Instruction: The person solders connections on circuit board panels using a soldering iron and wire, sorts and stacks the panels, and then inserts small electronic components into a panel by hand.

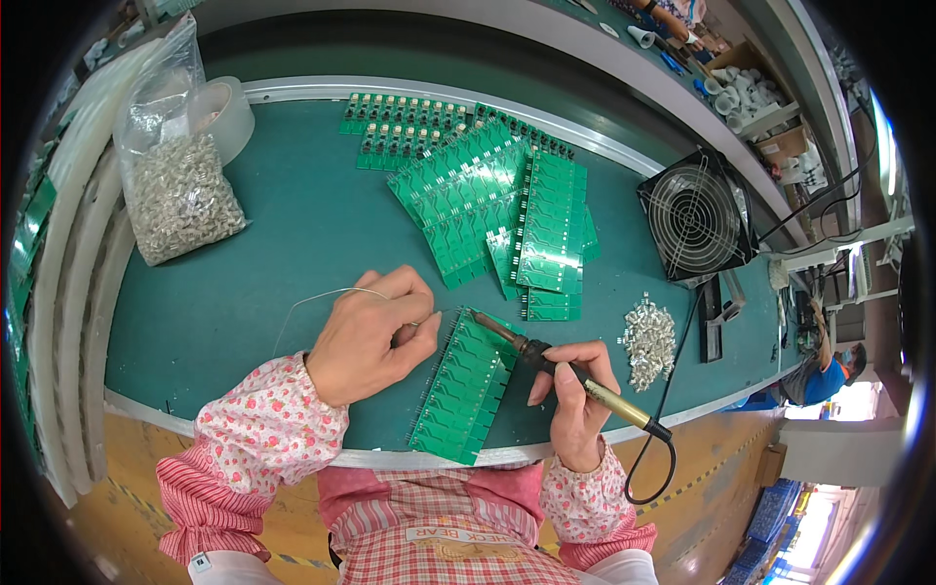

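Observation:
My left hand [378,331] is closed on a thin solder wire [310,297], its fingertips near the upper left edge of a green circuit-board panel [456,395] lying flat near the front of the green bench. My right hand [575,400] grips a soldering iron [614,400] with a gold-coloured handle; its metal tip is at the upper end of that panel, and a black cord loops down from the handle. Further back lie overlapping green panels [549,224] and rows of boards with small components [400,144]. A pile of small pale parts [648,343] lies to the right.
A bag of small parts [185,200], a tape roll [234,112] and pale stacked trays [73,273] are at left. A black fan [694,214] and metal stand [717,310] are at right. Co-workers [663,18] [824,375] sit beyond, near shelved parts.

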`<state>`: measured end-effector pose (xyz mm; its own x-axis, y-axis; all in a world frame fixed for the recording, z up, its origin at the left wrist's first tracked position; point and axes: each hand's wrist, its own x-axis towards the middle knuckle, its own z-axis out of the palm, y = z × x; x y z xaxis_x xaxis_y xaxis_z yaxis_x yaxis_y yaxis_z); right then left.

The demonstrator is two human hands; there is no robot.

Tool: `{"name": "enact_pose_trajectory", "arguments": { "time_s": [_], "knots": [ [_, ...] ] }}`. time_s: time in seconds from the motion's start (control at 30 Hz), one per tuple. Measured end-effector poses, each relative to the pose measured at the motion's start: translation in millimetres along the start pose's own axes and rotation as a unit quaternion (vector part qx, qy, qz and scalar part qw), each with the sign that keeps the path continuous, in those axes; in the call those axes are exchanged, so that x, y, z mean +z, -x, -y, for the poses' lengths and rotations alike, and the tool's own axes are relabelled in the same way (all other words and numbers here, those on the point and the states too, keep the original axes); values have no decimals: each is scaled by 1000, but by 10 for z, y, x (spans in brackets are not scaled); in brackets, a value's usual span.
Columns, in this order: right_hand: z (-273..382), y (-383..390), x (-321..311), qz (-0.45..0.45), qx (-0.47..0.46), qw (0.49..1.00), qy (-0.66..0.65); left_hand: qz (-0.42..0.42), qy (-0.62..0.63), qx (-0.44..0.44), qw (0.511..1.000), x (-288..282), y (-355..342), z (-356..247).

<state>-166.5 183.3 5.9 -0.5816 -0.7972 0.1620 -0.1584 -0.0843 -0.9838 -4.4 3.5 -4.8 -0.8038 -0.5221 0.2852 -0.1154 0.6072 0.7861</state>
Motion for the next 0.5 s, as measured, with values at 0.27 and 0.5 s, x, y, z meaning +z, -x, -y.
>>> {"name": "enact_pose_trajectory", "arguments": {
  "time_s": [0.27,0.5],
  "knots": [
    [-1,22,19,-13,23,999,-23,-4,5,-4,1000,-10,6,-18],
    [0,71,13,-57,-13,998,-28,-10,18,-11,1000,-31,27,-1]
  ]
}}
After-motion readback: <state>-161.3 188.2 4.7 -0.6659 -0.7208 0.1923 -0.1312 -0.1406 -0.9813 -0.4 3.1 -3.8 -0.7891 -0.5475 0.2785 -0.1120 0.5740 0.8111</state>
